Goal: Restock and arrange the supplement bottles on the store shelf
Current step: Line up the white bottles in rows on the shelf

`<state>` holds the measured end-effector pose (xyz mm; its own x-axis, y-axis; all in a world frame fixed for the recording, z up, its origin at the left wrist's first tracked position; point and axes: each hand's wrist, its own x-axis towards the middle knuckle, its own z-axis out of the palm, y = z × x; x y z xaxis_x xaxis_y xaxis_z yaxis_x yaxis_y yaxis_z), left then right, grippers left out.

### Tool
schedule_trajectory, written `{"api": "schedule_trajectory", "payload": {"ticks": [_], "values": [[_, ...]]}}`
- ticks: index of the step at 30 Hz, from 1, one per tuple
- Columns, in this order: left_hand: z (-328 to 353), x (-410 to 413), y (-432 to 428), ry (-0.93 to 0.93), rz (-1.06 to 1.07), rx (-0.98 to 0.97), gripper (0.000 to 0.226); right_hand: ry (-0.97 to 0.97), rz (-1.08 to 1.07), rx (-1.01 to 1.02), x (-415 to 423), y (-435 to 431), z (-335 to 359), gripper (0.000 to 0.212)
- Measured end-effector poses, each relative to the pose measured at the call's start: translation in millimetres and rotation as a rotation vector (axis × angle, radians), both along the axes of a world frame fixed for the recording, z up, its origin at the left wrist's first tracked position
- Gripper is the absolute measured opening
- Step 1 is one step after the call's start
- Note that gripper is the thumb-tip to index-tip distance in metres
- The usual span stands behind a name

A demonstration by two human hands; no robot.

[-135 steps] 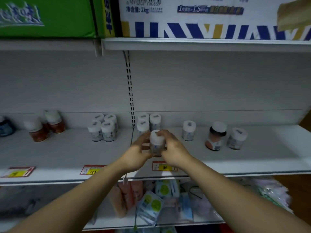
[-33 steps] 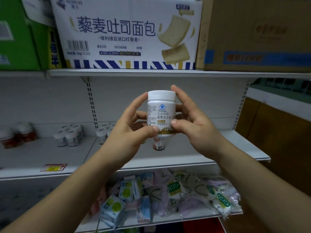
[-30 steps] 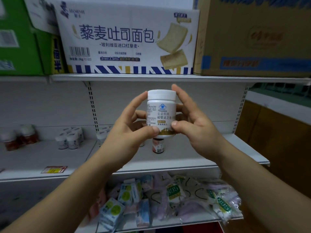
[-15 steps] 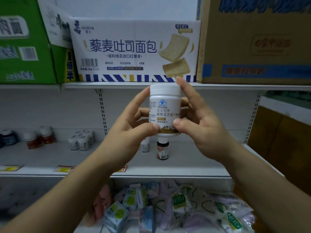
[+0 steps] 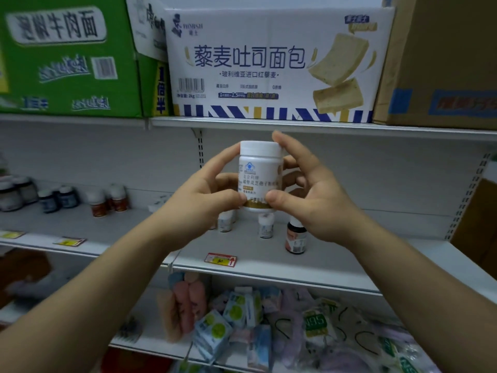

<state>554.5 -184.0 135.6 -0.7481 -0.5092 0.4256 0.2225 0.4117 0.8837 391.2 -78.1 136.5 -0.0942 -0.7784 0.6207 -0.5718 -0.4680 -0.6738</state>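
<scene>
- One white supplement bottle (image 5: pixel 259 176) with a white cap is held upright in the air, in front of the back wall between the top shelf (image 5: pixel 295 125) and the middle shelf (image 5: pixel 269 262), its printed label facing the camera.
- Two hands hold it: the left hand (image 5: pixel 199 195) grips its left side, thumb on the lower front and forefinger up by the cap.
- The right hand (image 5: pixel 314 195) grips the right side, its fingers (image 5: pixel 287 146) curled round the bottle, thumb pressed on the gold band at the base.
- Three cartons stand on the top shelf: a green carton (image 5: pixel 67 55) at left, a white bread carton (image 5: pixel 271 65) in the middle, a brown carton (image 5: pixel 443 60) at right.
- On the middle shelf under the hands, two small white bottles (image 5: pixel 265 227) show clearly, and one dark bottle (image 5: pixel 295 238) with a pale label stands just right of them; others may be hidden behind the hands.
- Further left on that shelf stands a group of about six jars (image 5: pixel 67 197), some dark, some red-brown with white caps; blur makes the count unsure.
- Three price tags (image 5: pixel 221 259) lie along the shelf's front edge.
- The lower shelf (image 5: pixel 322 286) holds a loose heap of packets (image 5: pixel 242 319), too jumbled to count.
</scene>
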Motion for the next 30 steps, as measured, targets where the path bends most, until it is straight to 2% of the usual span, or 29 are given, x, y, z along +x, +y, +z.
{"api": "schedule_trajectory", "payload": {"ticks": [6, 10, 17, 22, 26, 30], "values": [[-10.5, 30.2, -79.9, -0.116, 0.113, -0.081, 0.071, -0.018, -0.087, 0.099, 30.6, -85.5, -14.5, 0.056], [-30.2, 45.8, -138.2, -0.199, 0.189, -0.133, 0.066, -0.033, -0.154, 0.184, 50.1, -149.5, -41.3, 0.053], [-107.2, 49.7, -213.4, -0.413, 0.157, -0.005, 0.06, -0.089, -0.254, 0.411, 64.8, -214.9, -115.2, 0.042], [-151.9, 27.5, -242.7, -0.509, 0.166, 0.112, 0.06, -0.024, -0.363, 0.541, 49.7, -248.3, -160.5, 0.043], [-175.1, 6.9, -259.5, -0.552, 0.172, 0.163, 0.06, 0.028, -0.344, 0.552, 33.4, -273.0, -185.3, 0.034], [-192.2, -8.1, -274.8, -0.57, 0.223, 0.23, 0.057, 0.108, -0.332, 0.624, 16.7, -300.2, -208.3, 0.037]]}}
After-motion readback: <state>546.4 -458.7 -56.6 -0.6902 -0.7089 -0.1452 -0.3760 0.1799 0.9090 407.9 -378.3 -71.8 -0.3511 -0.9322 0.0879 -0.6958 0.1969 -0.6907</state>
